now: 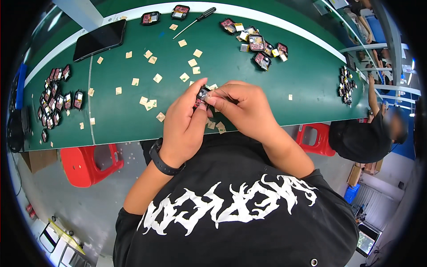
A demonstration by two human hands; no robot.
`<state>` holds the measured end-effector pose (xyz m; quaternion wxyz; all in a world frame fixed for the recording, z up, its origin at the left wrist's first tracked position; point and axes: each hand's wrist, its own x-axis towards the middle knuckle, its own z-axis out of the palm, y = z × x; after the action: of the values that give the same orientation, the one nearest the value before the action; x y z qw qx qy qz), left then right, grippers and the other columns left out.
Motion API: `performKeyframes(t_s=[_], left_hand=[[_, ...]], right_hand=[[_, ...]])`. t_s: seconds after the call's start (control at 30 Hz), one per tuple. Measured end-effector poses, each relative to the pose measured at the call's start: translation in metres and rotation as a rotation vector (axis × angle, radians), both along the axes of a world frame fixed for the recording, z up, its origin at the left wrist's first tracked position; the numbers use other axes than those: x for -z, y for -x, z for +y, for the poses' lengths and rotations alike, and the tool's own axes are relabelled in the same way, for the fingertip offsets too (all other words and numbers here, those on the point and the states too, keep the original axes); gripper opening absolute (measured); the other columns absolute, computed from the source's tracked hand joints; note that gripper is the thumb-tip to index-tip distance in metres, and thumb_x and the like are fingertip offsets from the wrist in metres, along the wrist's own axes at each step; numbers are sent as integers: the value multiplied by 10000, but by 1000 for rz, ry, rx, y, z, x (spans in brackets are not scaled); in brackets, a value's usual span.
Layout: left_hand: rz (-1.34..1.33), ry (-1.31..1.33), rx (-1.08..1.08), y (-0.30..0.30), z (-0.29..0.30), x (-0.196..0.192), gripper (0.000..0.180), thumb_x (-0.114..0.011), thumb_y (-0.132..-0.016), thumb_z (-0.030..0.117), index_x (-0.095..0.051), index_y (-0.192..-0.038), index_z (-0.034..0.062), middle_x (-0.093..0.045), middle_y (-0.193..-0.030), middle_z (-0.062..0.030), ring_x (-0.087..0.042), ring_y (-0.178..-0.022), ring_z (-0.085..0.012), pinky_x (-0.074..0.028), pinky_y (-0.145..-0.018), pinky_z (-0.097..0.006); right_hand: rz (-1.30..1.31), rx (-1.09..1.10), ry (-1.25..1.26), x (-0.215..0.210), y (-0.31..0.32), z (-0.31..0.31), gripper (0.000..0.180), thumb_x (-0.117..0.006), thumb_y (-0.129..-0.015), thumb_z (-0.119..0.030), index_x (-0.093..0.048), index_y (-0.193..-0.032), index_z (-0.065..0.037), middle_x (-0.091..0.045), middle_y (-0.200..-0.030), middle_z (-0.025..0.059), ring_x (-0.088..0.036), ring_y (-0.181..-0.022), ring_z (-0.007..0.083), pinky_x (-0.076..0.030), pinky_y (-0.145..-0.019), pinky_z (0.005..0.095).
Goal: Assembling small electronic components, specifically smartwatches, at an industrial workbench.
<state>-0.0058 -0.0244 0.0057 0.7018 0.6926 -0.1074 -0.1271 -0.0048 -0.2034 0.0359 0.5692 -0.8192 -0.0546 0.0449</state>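
Close in front of me, my left hand [184, 127] grips a small black electronic unit [202, 100] between thumb and fingers; part of a reddish circuit board shows in it. My right hand [244, 107] is closed in a pinch right at the unit's upper side. Whatever its fingertips hold is too small to make out. Small beige square pads [184, 77] lie scattered over the green table [258, 93] around both hands, some of them partly hidden beneath.
Similar units lie heaped at the left [55, 98], far right-centre [257, 43] and far right [346, 84]. A black tablet-like slab [100, 40] and a screwdriver [195, 22] lie toward the back. Red stools [86, 165] stand by the near edge; another person [364, 135] sits at right.
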Motion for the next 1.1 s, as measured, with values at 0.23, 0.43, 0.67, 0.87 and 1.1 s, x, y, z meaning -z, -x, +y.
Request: performKeyframes(t_s=[0.23, 0.43, 0.67, 0.87, 1.1], left_hand=[[-140, -98, 51, 1, 4, 0, 487, -461, -985, 13, -495, -1469, -32, -651, -883, -48, -571, -725, -93, -484, -684, -252], [-176, -99, 78, 5, 5, -1, 485, -477, -1002, 24, -483, -1483, -37, -658, -897, -57, -580, -731, -98, -483, -685, -255], [-152, -52, 41, 7, 8, 2, 477, -462, -1034, 14, -454, -1510, -24, -661, -978, -69, -585, -761, -98, -492, -700, -253], [-216, -83, 71, 8, 7, 2, 481, -458, -1037, 13, -443, -1517, -21, -658, -1015, -71, -587, -785, -94, -494, -704, -249], [19, -6, 117, 5, 12, 2, 531, -482, -1001, -24, -421, -1528, 2, -645, -1113, -98, -622, -818, -127, -518, -723, -275]], right_hand=[[158, 84, -102, 8, -15, -12, 141, -830, -853, -69, -712, -859, 6, -648, -783, 27, -544, -679, 92, -464, -614, 262], [480, -60, -453, 4, -16, -13, 171, -784, -897, -26, -639, -974, 21, -719, -911, 94, -712, -814, 119, -558, -718, 235], [513, -10, -611, -2, -11, -2, 144, -731, -930, -8, -592, -959, 17, -693, -879, 115, -701, -765, 181, -570, -687, 299], [483, -49, -661, 8, -9, -3, 144, -714, -934, 5, -571, -952, 11, -682, -878, 118, -697, -756, 186, -566, -670, 311], [500, -63, -665, 11, -10, -2, 140, -705, -952, -31, -567, -954, -5, -684, -870, 118, -687, -742, 172, -559, -663, 304]])
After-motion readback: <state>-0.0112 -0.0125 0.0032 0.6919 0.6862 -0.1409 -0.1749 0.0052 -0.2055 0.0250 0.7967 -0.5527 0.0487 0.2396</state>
